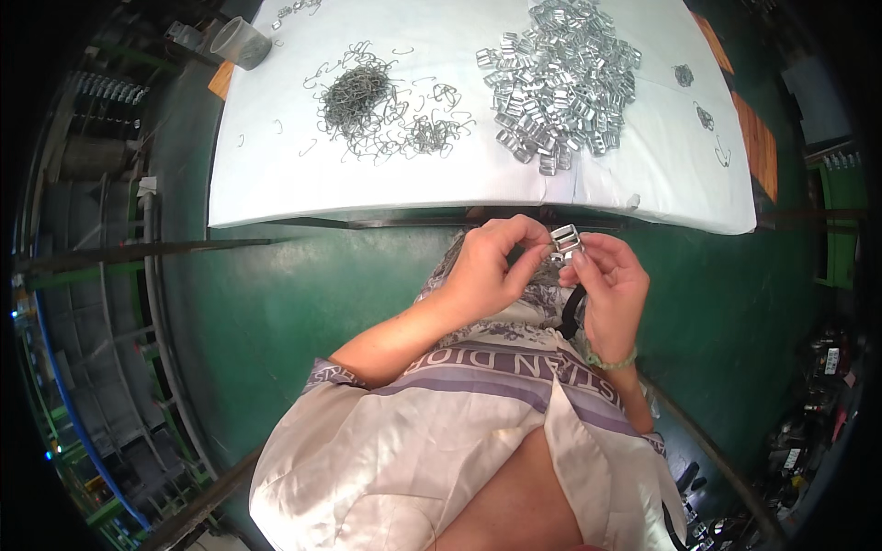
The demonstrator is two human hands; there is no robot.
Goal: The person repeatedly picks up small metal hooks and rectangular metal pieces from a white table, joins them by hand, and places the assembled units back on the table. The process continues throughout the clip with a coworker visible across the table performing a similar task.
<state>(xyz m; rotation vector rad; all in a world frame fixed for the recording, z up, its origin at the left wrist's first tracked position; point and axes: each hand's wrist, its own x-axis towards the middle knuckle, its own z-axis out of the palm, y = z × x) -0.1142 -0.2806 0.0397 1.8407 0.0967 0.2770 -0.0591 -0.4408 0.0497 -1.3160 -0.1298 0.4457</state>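
Note:
A small shiny metal slide buckle (pixel 566 239) is held up over my lap, just off the table's near edge. My right hand (pixel 611 286) pinches it between thumb and fingers from the right side. At the buckle's left edge, my left hand (pixel 499 262) has thumb and forefinger pressed together; what sits between them is too small to make out. A big heap of similar buckles (pixel 560 87) lies on the table ahead, right of the middle. Left of it is a tangled pile of thin bent wire hooks (pixel 356 96), with loose ones scattered around.
The table (pixel 276 197) has a white cover. A clear plastic cup (pixel 241 43) lies tipped at its far left corner. Small wire clusters (pixel 705 118) are near the right edge. Metal racks (pixel 101 303) stand at the left over the green floor (pixel 266 321).

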